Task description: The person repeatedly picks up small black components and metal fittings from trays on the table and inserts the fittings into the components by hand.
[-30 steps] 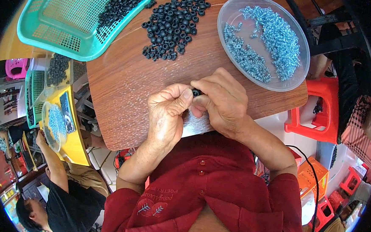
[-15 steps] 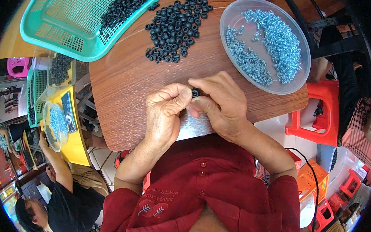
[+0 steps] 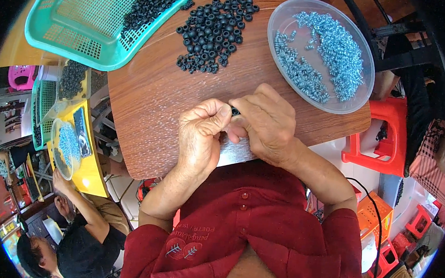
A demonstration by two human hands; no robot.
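Close to the table's near edge, my left hand (image 3: 200, 130) and my right hand (image 3: 270, 122) meet fingertip to fingertip. Between them is a small round black cap (image 3: 235, 110), pinched by the left thumb and forefinger. The right forefinger bends over the cap, and fingers of both hands cover much of it. Beyond the hands lies a loose pile of similar black caps (image 3: 213, 34). At the right, a round clear plastic tray (image 3: 301, 54) holds many small silvery-blue coil springs (image 3: 335, 49).
A green mesh basket (image 3: 82, 16) with more black pieces stands at the far left of the wooden table (image 3: 142, 119). A co-worker (image 3: 83, 242) in black sits at a yellow table (image 3: 96, 169) on the left. A red stool (image 3: 396, 134) stands at the right.
My right forefinger has curled down over the black cap, and the right thumb has shifted lower. My left hand keeps its pinch. The co-worker's arm has shifted at the clear tray.
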